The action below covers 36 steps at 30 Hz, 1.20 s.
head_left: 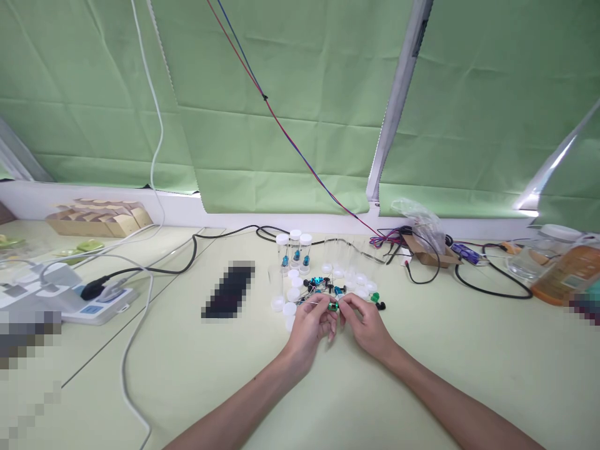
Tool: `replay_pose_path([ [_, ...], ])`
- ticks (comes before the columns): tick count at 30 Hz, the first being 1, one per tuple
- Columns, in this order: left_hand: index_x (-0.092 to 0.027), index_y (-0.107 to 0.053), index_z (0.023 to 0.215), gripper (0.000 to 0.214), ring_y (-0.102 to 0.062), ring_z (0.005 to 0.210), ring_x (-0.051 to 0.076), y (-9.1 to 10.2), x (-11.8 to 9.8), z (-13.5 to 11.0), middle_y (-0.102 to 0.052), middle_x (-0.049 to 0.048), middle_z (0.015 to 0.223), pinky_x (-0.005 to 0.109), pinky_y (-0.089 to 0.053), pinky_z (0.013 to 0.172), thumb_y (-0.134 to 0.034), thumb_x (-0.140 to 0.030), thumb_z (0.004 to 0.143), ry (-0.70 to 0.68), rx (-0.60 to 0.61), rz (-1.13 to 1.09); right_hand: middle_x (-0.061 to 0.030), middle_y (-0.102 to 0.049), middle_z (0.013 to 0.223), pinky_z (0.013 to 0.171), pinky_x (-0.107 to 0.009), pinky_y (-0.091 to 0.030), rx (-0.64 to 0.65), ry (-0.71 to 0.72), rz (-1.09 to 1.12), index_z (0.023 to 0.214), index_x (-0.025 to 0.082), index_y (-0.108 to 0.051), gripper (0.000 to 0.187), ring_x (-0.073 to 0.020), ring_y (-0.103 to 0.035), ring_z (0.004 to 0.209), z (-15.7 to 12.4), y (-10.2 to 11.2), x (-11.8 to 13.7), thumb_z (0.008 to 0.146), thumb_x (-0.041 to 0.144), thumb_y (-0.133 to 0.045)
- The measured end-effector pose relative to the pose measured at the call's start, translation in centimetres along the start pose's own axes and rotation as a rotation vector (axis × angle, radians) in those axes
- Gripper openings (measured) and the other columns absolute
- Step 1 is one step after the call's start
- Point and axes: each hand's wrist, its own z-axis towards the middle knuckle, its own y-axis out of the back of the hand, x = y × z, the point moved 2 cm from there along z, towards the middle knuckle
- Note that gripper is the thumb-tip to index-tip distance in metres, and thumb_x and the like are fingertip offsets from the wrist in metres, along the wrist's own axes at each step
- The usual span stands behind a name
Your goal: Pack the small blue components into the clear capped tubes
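My left hand (313, 324) pinches a small green cylindrical part (332, 307) that has a dark patch on its side. A thin, pale rod (307, 303) sticks out to the left past the fingers. From the other side, my right hand (368, 326) grips the part's right end between thumb and fingertips. Just beyond the fingers lies a pile of small blue and black parts (319, 282). White round caps (293, 294) are scattered left of the pile, and more white caps (360, 281) lie to its right. A green piece (375, 297) and a black piece (381, 305) rest nearby.
Three capped clear tubes (295, 250) with blue parts inside stand behind the pile. A pixelated dark rectangle (229, 289) lies at left. Further left are a power strip (105, 306) and cardboard dividers (98, 217). At right are cables (487, 294) and an orange bottle (562, 275).
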Motion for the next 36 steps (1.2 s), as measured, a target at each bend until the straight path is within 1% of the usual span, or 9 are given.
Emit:
replay_pose_path([
  [3, -0.015, -0.06, 0.079, 0.027, -0.049, 0.044, 0.009, 0.09, -0.21, 0.02, -0.058, 0.0001, 0.058, 0.02, -0.035, 0.04, -0.071, -0.04, 0.076, -0.01, -0.012, -0.011, -0.0023, -0.066, 0.077, 0.073, -0.031, -0.048, -0.01, 0.012, 0.013, 0.102, 0.02, -0.057, 0.02, -0.0192, -0.064, 0.074, -0.11, 0.1, 0.1, 0.094, 0.038, -0.052],
  [8, -0.016, -0.059, 0.08, 0.027, -0.048, 0.044, 0.009, 0.16, -0.18, 0.0, -0.057, -0.0001, 0.058, 0.02, -0.035, 0.04, -0.071, -0.04, 0.076, -0.015, -0.01, -0.024, -0.0031, -0.066, 0.08, 0.079, -0.033, -0.049, 0.021, 0.049, 0.018, 0.104, 0.021, -0.056, 0.016, -0.0201, -0.065, 0.08, -0.23, 0.12, 0.32, 0.094, 0.033, -0.052],
  [13, -0.016, -0.058, 0.079, 0.028, -0.048, 0.043, 0.009, 0.14, -0.02, -0.06, -0.058, 0.0002, 0.057, 0.02, -0.035, 0.04, -0.07, -0.042, 0.077, -0.008, -0.002, 0.003, -0.0031, -0.064, 0.081, 0.073, -0.03, -0.048, 0.017, 0.047, -0.002, 0.093, 0.02, -0.057, 0.016, -0.0186, -0.062, 0.076, -0.08, 0.11, 0.28, 0.095, 0.034, -0.05],
  [18, -0.016, -0.057, 0.079, 0.027, -0.053, 0.047, 0.011, 0.08, 0.04, -0.11, -0.058, 0.0007, 0.058, 0.02, -0.035, 0.04, -0.069, -0.041, 0.078, -0.004, 0.002, 0.024, 0.0007, -0.054, 0.064, 0.062, -0.027, -0.042, 0.034, 0.029, 0.0, 0.073, 0.021, -0.053, 0.032, -0.0154, -0.052, 0.061, -0.03, 0.0, 0.39, 0.098, 0.038, -0.043],
  [23, -0.016, -0.056, 0.081, 0.027, -0.055, 0.049, 0.013, 0.08, 0.12, -0.15, -0.059, 0.0016, 0.059, 0.02, -0.035, 0.041, -0.068, -0.04, 0.079, 0.002, 0.007, 0.028, 0.0008, -0.053, 0.058, 0.06, -0.027, -0.04, 0.029, 0.0, -0.002, 0.063, 0.021, -0.05, 0.042, -0.0149, -0.051, 0.057, -0.02, -0.17, 0.05, 0.099, 0.041, -0.039],
  [25, -0.016, -0.057, 0.082, 0.026, -0.053, 0.049, 0.012, 0.11, 0.02, -0.17, -0.058, 0.0015, 0.06, 0.02, -0.035, 0.041, -0.067, -0.04, 0.081, -0.001, 0.007, 0.03, 0.0006, -0.055, 0.061, 0.061, -0.028, -0.041, 0.018, -0.01, 0.006, 0.07, 0.021, -0.054, 0.037, -0.0157, -0.053, 0.059, -0.03, -0.17, -0.01, 0.098, 0.041, -0.041],
  [28, -0.015, -0.059, 0.082, 0.025, -0.049, 0.047, 0.009, 0.16, -0.24, -0.18, -0.058, 0.0009, 0.061, 0.02, -0.035, 0.041, -0.066, -0.039, 0.081, -0.017, -0.006, 0.025, -0.0006, -0.062, 0.072, 0.069, -0.029, -0.045, 0.009, -0.003, 0.017, 0.096, 0.02, -0.057, 0.019, -0.0176, -0.06, 0.068, -0.13, -0.1, 0.12, 0.095, 0.038, -0.05],
  [30, -0.015, -0.059, 0.082, 0.025, -0.048, 0.046, 0.009, 0.18, -0.35, -0.14, -0.058, 0.001, 0.062, 0.02, -0.035, 0.041, -0.067, -0.039, 0.081, -0.022, -0.016, 0.02, -0.0018, -0.065, 0.077, 0.075, -0.031, -0.046, 0.014, 0.018, 0.015, 0.106, 0.02, -0.055, 0.019, -0.0188, -0.063, 0.074, -0.21, -0.06, 0.23, 0.094, 0.035, -0.053],
  [36, -0.015, -0.058, 0.082, 0.026, -0.049, 0.046, 0.01, 0.19, -0.21, -0.03, -0.056, 0.0002, 0.06, 0.02, -0.036, 0.04, -0.067, -0.04, 0.08, -0.018, -0.002, 0.019, -0.0038, -0.066, 0.083, 0.078, -0.033, -0.047, 0.022, 0.028, 0.017, 0.105, 0.019, -0.055, 0.017, -0.0194, -0.064, 0.079, -0.26, -0.06, 0.02, 0.094, 0.031, -0.052],
])
